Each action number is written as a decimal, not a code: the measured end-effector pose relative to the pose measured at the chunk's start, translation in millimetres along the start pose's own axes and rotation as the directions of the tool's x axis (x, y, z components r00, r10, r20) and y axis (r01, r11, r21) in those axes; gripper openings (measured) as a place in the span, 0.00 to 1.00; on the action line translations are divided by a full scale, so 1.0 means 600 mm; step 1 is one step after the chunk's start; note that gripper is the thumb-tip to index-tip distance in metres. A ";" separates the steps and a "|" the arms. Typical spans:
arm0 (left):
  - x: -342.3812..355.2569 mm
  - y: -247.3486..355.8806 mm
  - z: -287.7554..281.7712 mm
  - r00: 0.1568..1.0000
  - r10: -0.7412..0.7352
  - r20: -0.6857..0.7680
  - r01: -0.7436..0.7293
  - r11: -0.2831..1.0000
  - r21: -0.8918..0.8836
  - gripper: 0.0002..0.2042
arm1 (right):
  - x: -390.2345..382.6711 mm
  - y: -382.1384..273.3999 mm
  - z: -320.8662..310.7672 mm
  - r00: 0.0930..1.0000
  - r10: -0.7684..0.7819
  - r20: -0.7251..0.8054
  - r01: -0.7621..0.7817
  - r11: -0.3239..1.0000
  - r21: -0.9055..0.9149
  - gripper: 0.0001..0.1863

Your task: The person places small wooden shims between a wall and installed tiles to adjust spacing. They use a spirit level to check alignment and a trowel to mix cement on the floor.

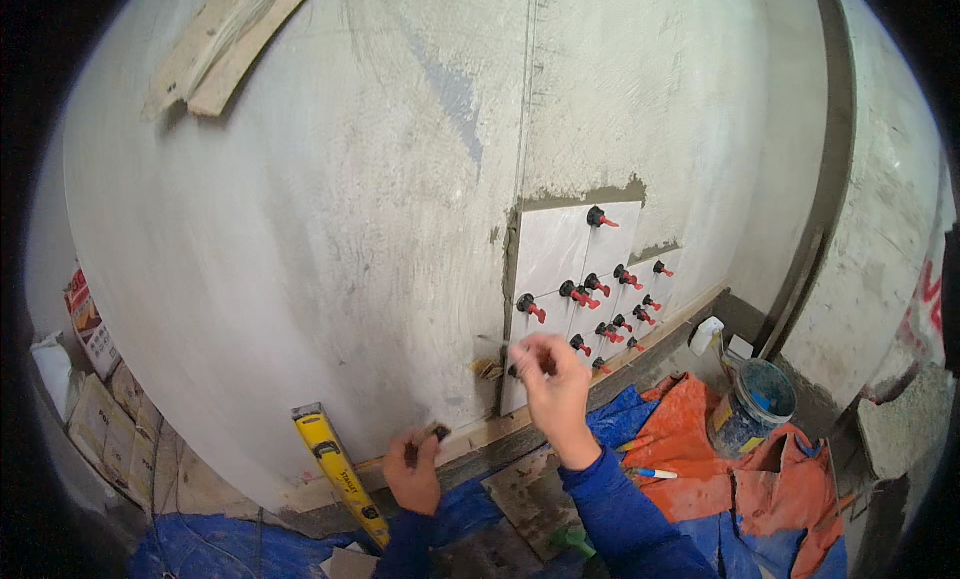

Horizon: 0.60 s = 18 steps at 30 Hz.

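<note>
My left hand [412, 476] is low in front of the bare wall, its fingers closed on a small brown-and-dark piece [438, 432] whose kind I cannot make out. Higher and to the right, my right hand [556, 384] is pinched at the lower left edge of the tiled patch. A thin, blurred thing [493, 340] sticks out leftward by its fingertips; its kind is unclear. Pale wall tiles [552, 247] carry several black-and-red tile levelling clips [598, 217] at their joints. My right hand partly hides the lower tiles. Beside it, a small brownish lump [487, 368] shows against the wall.
A yellow spirit level [340, 474] leans at the wall's foot. To the right stand a bucket [752, 404] and a white bottle [706, 335], near orange cloth [690, 434] on a blue tarp [215, 547]. A white-and-blue marker [655, 473] lies on the cloth. Boxes [105, 434] stand left.
</note>
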<state>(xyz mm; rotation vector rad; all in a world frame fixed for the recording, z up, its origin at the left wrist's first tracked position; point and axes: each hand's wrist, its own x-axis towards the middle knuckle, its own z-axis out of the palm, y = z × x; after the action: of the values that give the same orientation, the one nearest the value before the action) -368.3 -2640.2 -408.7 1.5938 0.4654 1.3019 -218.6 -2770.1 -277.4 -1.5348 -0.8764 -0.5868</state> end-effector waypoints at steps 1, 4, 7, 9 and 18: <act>0.039 0.037 0.002 0.998 0.032 0.047 -0.029 0.998 -0.060 0.08 | 0.015 -0.005 0.001 0.995 0.095 -0.028 -0.089 0.981 0.173 0.04; 0.167 0.146 0.003 0.910 0.406 0.079 -0.410 0.911 0.041 0.06 | 0.048 -0.014 0.019 0.935 0.355 -0.026 -0.269 0.753 0.601 0.05; 0.286 0.233 0.017 0.797 0.572 0.195 -0.591 0.805 0.054 0.07 | 0.068 -0.028 0.056 0.841 0.539 0.042 -0.368 0.514 0.775 0.09; 0.341 0.270 0.028 0.724 0.640 0.258 -0.671 0.739 0.051 0.07 | 0.082 -0.042 0.086 0.816 0.573 0.077 -0.336 0.363 0.869 0.11; 0.419 0.275 0.027 0.572 0.671 0.471 -0.770 0.638 0.026 0.09 | 0.146 -0.080 0.176 0.632 0.770 0.085 -0.411 0.240 0.879 0.10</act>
<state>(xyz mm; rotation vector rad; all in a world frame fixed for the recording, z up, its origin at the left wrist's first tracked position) -311.8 -2523.3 -137.2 2.3398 -0.4093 1.4450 -218.2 -2649.0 -196.7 -0.6479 -0.0887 0.1936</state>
